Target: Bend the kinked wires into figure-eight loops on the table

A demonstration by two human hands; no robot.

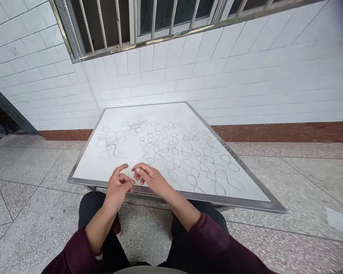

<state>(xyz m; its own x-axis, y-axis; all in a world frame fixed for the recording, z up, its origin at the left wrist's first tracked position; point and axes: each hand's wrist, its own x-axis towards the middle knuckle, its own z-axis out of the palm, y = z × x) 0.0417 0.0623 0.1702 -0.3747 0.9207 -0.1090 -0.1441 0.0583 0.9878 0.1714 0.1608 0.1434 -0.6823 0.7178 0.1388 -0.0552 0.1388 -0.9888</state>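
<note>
My left hand (pixel 117 187) and my right hand (pixel 149 177) are close together over the near edge of the white tabletop (pixel 131 167). A thin wire (pixel 139 188) shows faintly between and below the fingertips; its full shape is too fine to make out. The left thumb presses against a finger while the index finger sticks out. On the right, thumb and fingertips are pinched together. Rows of thin wires bent into figure-eights (pixel 192 175) cover the middle and right of the table. At left lie angular bent wires (pixel 112 142), and a tangled heap (pixel 137 125) sits farther back.
A grey metal frame (pixel 231 149) edges the table. Behind it rises a white tiled wall (pixel 160 82) with a barred window (pixel 154 19). My knees are under the near edge. Speckled floor tiles (pixel 274 171) surround the table, with a white patch (pixel 340 220) at right.
</note>
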